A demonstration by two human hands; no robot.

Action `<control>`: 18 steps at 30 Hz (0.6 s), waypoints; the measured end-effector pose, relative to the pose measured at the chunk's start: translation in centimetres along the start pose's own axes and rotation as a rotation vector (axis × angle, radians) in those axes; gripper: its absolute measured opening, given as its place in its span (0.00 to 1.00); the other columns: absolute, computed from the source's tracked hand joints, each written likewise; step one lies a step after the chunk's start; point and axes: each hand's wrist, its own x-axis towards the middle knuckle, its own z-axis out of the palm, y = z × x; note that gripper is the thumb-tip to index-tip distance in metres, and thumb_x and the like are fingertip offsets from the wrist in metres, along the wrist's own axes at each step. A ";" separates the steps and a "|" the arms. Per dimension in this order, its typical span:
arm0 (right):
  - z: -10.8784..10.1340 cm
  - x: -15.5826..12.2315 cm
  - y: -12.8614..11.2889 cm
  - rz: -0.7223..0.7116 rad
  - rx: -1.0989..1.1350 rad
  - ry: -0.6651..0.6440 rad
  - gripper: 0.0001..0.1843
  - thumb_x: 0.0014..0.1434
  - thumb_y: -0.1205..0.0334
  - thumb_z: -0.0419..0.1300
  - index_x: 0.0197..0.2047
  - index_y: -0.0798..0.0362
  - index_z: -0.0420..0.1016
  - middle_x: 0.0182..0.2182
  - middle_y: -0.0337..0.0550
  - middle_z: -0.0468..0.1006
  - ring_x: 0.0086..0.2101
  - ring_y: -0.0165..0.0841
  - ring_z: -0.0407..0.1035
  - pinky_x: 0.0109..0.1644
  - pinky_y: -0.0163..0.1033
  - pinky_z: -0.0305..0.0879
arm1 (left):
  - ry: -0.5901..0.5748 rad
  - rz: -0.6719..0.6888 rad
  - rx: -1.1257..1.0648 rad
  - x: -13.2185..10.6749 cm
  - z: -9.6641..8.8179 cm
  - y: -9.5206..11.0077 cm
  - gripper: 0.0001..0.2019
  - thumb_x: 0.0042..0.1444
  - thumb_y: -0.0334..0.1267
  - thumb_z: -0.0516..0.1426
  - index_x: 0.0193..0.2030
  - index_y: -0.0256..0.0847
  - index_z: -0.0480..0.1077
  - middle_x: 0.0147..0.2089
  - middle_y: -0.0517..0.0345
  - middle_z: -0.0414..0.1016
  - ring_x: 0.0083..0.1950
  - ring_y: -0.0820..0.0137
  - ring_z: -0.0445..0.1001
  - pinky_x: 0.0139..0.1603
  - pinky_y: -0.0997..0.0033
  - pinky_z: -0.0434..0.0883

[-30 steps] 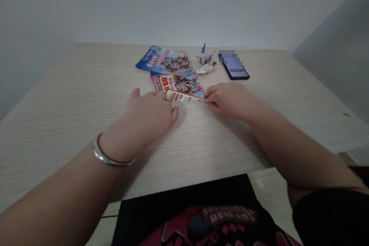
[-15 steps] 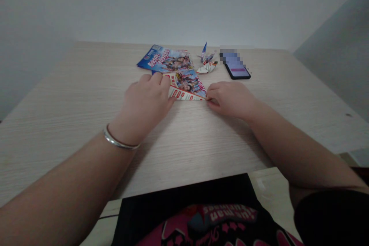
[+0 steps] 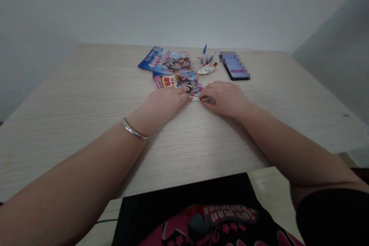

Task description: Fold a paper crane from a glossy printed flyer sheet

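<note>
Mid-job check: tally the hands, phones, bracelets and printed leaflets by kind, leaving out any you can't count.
Left hand and right hand: 2
Phone: 1
Bracelet: 1
Total: 4; the overlapping leaflets are left out, their number unclear.

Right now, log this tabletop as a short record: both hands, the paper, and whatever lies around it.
left hand: fingers on the near part of the printed paper
right hand: pinching its near right corner
paper state: picture side up, pale strip along the near edge
blue flyer: on the table, beyond the printed paper
folded paper figures: two, beyond the right hand
phone: right of the figures, screen lit
bangle: silver, left wrist
</note>
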 end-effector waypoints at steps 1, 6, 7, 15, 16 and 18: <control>0.1 0.0 -0.1 -0.005 0.003 0.010 0.14 0.65 0.61 0.59 0.49 0.49 0.84 0.46 0.46 0.85 0.47 0.42 0.77 0.47 0.44 0.66 | 0.002 -0.016 0.010 0.0 -0.2 0.2 0.14 0.70 0.29 0.50 0.53 0.34 0.75 0.49 0.43 0.82 0.49 0.56 0.83 0.45 0.61 0.76; 0.3 0.2 -0.6 0.013 0.034 0.054 0.14 0.68 0.60 0.56 0.47 0.50 0.84 0.45 0.46 0.86 0.46 0.41 0.77 0.45 0.44 0.66 | 0.051 -0.101 0.038 0.0 -0.9 1.0 0.13 0.68 0.29 0.50 0.49 0.36 0.75 0.42 0.45 0.83 0.43 0.55 0.83 0.35 0.62 0.73; 0.3 0.3 -0.7 0.025 0.050 0.076 0.14 0.68 0.60 0.56 0.46 0.50 0.84 0.44 0.46 0.86 0.45 0.41 0.77 0.45 0.44 0.66 | 0.064 -0.114 0.038 0.0 -1.0 1.1 0.13 0.67 0.30 0.50 0.49 0.37 0.76 0.42 0.46 0.83 0.43 0.55 0.83 0.35 0.62 0.72; 0.7 0.8 -1.6 0.105 0.314 0.237 0.08 0.61 0.62 0.59 0.40 0.49 0.80 0.40 0.43 0.84 0.43 0.38 0.75 0.48 0.42 0.67 | 0.190 -0.183 -0.049 -0.2 -1.3 1.9 0.14 0.71 0.40 0.51 0.43 0.40 0.77 0.40 0.48 0.83 0.40 0.58 0.82 0.36 0.63 0.68; 0.8 0.9 -1.7 0.106 0.344 0.244 0.08 0.60 0.62 0.59 0.39 0.49 0.79 0.40 0.43 0.84 0.42 0.38 0.75 0.47 0.42 0.67 | 0.191 -0.190 -0.057 -0.2 -1.3 2.0 0.14 0.70 0.40 0.51 0.43 0.39 0.77 0.40 0.47 0.83 0.40 0.59 0.81 0.35 0.63 0.68; 0.8 1.0 -2.0 0.117 0.385 0.246 0.06 0.58 0.63 0.59 0.37 0.49 0.78 0.38 0.43 0.83 0.41 0.38 0.75 0.46 0.42 0.66 | 0.188 -0.196 -0.070 -0.1 -1.4 2.0 0.14 0.70 0.39 0.51 0.42 0.39 0.77 0.41 0.47 0.82 0.40 0.59 0.80 0.35 0.63 0.66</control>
